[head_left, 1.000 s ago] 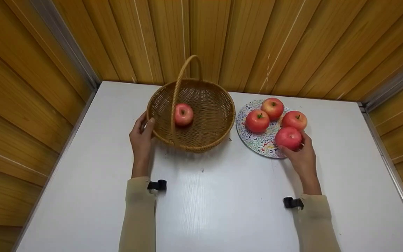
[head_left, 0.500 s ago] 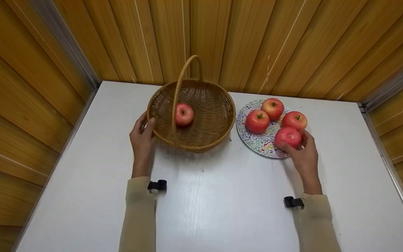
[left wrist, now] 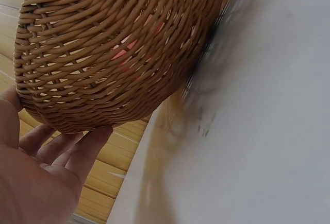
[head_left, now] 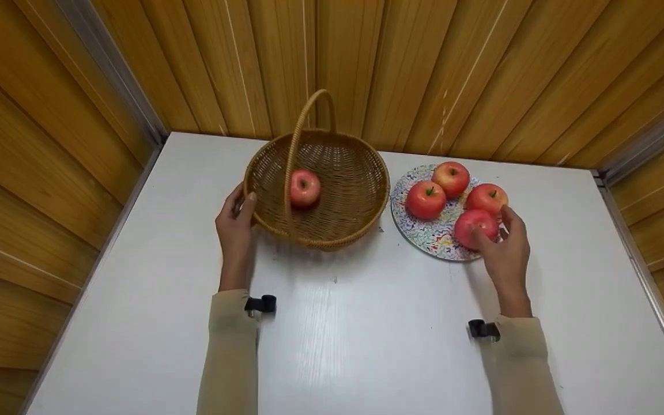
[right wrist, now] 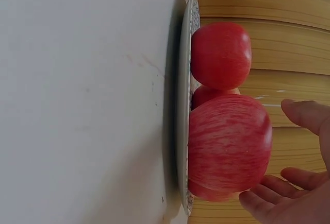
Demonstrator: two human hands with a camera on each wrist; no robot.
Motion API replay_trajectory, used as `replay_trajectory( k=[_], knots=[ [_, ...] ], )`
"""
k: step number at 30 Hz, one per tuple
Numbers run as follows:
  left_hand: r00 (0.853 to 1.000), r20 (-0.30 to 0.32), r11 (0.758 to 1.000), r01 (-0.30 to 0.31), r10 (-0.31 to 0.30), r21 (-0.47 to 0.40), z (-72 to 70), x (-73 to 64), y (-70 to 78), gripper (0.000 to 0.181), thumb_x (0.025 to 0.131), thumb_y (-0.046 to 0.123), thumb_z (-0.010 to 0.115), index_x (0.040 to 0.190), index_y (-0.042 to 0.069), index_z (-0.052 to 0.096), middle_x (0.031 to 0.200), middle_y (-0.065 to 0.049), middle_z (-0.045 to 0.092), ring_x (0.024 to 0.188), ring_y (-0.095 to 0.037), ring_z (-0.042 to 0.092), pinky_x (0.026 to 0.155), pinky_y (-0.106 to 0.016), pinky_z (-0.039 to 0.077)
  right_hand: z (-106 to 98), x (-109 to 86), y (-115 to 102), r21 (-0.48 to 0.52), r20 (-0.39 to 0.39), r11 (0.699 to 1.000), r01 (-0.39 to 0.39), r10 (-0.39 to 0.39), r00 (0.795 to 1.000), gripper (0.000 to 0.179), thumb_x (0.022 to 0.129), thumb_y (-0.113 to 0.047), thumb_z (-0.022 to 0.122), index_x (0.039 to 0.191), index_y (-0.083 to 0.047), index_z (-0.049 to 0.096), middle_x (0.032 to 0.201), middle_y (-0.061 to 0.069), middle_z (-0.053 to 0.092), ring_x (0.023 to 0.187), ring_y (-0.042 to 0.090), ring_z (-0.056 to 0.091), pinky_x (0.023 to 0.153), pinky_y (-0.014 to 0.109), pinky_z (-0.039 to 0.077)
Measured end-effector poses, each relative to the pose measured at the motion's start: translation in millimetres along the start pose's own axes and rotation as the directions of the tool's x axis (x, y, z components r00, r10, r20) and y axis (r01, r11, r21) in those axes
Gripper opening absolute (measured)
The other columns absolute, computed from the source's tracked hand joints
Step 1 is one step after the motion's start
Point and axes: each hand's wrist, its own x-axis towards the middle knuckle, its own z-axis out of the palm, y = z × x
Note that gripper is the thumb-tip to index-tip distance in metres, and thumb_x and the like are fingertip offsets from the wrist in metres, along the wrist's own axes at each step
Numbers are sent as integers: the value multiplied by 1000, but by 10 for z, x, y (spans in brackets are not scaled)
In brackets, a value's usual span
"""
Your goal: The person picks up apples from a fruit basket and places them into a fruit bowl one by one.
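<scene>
My left hand [head_left: 234, 233] holds the left rim of a round wicker basket [head_left: 352, 199] with a tall arched handle, thumb over the edge and fingers against the outer weave. One red apple [head_left: 308, 188] lies inside, partly behind the handle. To the right, a speckled, colourful plate [head_left: 415, 233] bears several red apples. Beside the nearest apple [head_left: 470, 223] is my right hand [head_left: 506, 256]. In the right wrist view its spread thumb is clear of that apple [right wrist: 229, 144], while the fingertips lie close to the apple's side; whether they touch is unclear.
Both things stand near the back of a white table [head_left: 355, 328], against a wood-plank wall [head_left: 407, 69]. More plank wall closes in the left and right sides. On the plate, a front-left apple [head_left: 425, 200], a back apple [head_left: 451, 177] and a right apple [head_left: 486, 197] sit close together.
My right hand has let go of the nearest apple, its fingers spreading and drawing slightly right. The apple stays on the plate. My left hand keeps its place on the basket.
</scene>
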Motion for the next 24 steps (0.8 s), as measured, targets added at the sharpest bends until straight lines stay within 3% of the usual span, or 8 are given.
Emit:
replay_trajectory(
  k=[11,19,24],
  knots=[
    [1000,-27,1000,-15,14,-20,11,-27,24,53,109,41,62,156,19,55,154,-3,56,131,-20,61,99,-37,57,20,-26,-99,-11,-21,1000,18,-18,1000,75,102,-19,74,164,-5,35,166,12,39,154,24,36,121,37,36],
    [998,16,998,-58,58,-13,24,-23,16,54,110,37,60,160,17,51,158,-2,53,136,-20,57,102,-42,56,38,-41,-132,-21,-16,999,39,-39,999,72,104,-19,73,164,-6,36,165,12,41,152,27,40,120,38,38],
    [995,59,996,-74,77,-39,37,-32,19,57,110,33,62,162,15,47,160,-2,50,140,-22,55,105,-47,54,54,-41,-125,-8,-38,995,104,-104,994,69,103,-17,73,161,-1,39,162,14,44,148,30,45,119,39,40]
  ],
)
